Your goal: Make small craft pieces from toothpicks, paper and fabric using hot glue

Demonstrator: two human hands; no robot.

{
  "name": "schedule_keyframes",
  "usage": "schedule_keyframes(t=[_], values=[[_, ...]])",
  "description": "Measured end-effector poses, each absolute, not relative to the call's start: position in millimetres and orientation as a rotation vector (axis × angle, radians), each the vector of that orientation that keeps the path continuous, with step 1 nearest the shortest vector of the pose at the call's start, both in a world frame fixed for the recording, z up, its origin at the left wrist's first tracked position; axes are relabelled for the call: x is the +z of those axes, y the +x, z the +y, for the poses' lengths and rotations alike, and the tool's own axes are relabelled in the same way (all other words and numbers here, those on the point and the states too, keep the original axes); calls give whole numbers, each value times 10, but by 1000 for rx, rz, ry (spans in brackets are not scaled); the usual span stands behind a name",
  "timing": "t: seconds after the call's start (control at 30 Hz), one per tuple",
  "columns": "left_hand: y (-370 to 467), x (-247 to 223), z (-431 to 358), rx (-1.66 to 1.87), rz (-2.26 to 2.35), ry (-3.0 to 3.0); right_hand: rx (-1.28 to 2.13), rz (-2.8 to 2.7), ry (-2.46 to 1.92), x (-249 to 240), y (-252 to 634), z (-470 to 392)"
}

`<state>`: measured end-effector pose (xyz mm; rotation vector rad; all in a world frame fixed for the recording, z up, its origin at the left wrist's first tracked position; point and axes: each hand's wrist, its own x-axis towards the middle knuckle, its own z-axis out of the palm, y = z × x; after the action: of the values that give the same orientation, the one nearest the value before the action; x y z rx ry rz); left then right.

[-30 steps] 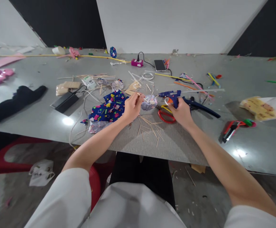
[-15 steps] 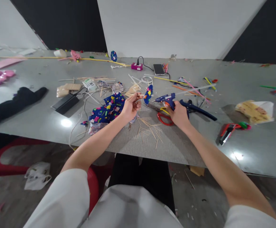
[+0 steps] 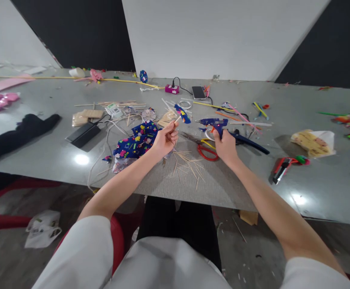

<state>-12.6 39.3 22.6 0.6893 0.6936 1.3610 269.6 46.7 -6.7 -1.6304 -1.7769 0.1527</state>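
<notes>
Between the thumb and fingers of my left hand (image 3: 166,138) is a thin wooden stick (image 3: 177,120), pinched near its lower end. A small dark blue patterned fabric piece (image 3: 182,114) sits tilted at the stick's top. My right hand (image 3: 225,147) is wrapped round the handle of a blue glue gun (image 3: 214,122), whose nozzle points left toward the fabric piece, a short gap apart. A clear glue stick (image 3: 256,123) extends from the gun's back. Red-handled scissors (image 3: 208,153) lie below the gun. Blue patterned cloth (image 3: 135,145) lies left of my left hand.
Loose wooden sticks (image 3: 190,162) are scattered in front of me. Dark-handled pliers (image 3: 251,143) lie right of my right hand, with a red cutter (image 3: 281,169) farther right. A black adapter (image 3: 84,133) and white cable lie left. A phone (image 3: 198,92) rests behind.
My left hand has turned the stick, so the fabric piece now tilts upward and sits farther left. The glue gun has levelled and moved slightly right, away from the fabric.
</notes>
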Motion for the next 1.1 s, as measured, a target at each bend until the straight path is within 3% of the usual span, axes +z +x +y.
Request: schedule_keyframes(t=[0.17,0.43,0.57,0.77,1.1], values=[[-112,207,388,1347,734,674,84,-1857,-1573,-41,2717,668],[-77,214,388,1332,753,653,148,-2085,-1823,-1,2559,1094],[-58,173,400,1350,737,752,-49,-1941,-1679,182,2499,855],[11,116,336,1306,737,891,21,-1942,-1237,499,2546,201],[116,98,207,1273,661,942,-165,-2285,-989,424,2330,-259]])
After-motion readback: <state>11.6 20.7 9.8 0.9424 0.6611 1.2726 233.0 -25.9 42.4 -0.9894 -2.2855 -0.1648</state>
